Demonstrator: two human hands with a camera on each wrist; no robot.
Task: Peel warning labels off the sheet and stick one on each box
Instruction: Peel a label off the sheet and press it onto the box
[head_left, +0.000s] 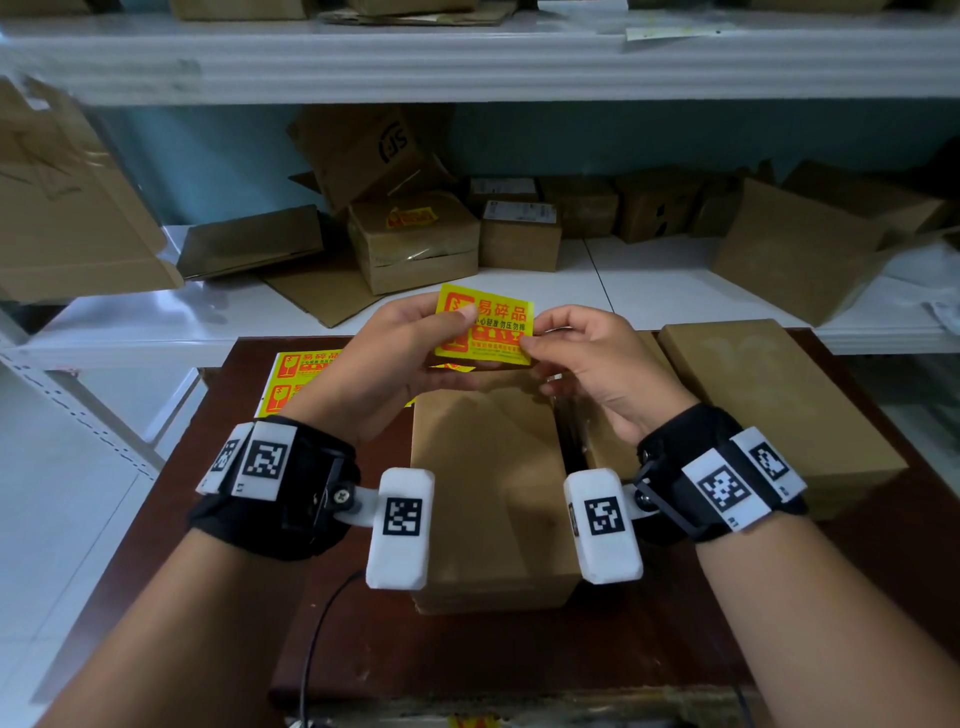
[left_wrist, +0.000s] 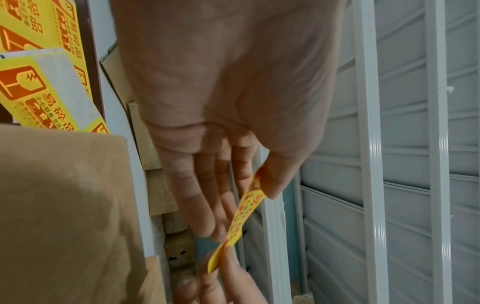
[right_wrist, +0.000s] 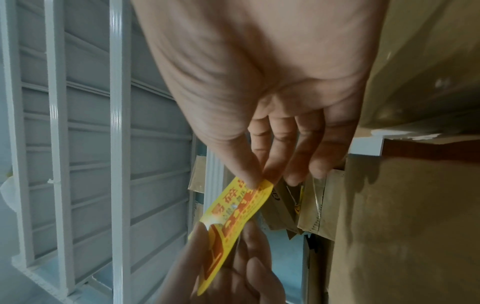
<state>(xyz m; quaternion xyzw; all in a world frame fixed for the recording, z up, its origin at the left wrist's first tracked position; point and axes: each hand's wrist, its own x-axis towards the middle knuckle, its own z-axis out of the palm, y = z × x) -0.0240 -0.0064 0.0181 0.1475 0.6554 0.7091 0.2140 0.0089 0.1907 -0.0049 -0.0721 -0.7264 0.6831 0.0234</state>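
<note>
Both hands pinched a single yellow warning label (head_left: 483, 328) above the near box (head_left: 488, 499). The left hand (head_left: 387, 364) gripped the label's 9 o'clock edge, thumb (head_left: 460, 316) on the printed face and fingers behind; the right hand (head_left: 592, 358) nipped the 3 o'clock edge between thumb and forefinger, its other fingers curled loosely beneath. The label was held in the air, face up toward the head camera and touching no box.

At 9 o'clock of the hands, the label sheet (head_left: 298, 382) lay on the dark brown table (head_left: 218, 519), partly hidden by the left wrist. A second, flatter box (head_left: 769, 395) lay at 3 o'clock, its near end behind the right forearm. At 12 o'clock, on the white shelf (head_left: 649, 291), stood a carton (head_left: 415, 244) already bearing a yellow label, among a jumble of other cardboard boxes.

Both forearms reached forward from 6 o'clock, palms turned inward, wrists strapped with black bands (head_left: 291, 488) carrying white marker blocks.

The left wrist view showed the label (left_wrist: 246, 211) edge-on, bowed between the two hands, and the sheet (left_wrist: 39, 61) with a corner of white backing curled up. The right wrist view showed the left hand's fingers (right_wrist: 257, 267) spread behind the label (right_wrist: 231, 226), which the head view hid.
</note>
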